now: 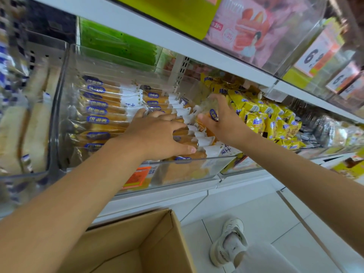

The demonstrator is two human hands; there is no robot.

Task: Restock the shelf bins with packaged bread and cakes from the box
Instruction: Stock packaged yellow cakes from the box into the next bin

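In a clear, rigid plastic bin (197, 163) on the white shelf (177, 196), long glossy-wrapped bread packets (102, 115) with blue oval labels are stacked in rows. The left hand (155, 133) is laid on the row near the bin's front edge, fingers spread. A clear-wrapped packet (211, 112) is gripped between thumb and fingers of the right hand (221, 118) by the bin's right wall, and is partly hidden. Crinkled yellow packets (262, 117) are piled in the next bin. The brown cardboard box (157, 233) below is cut off, its contents unseen.

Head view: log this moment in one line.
left hand: flat on clear-wrapped golden bread packs | right hand: grips single bread pack | place: clear plastic shelf bin | brown cardboard box: below, open
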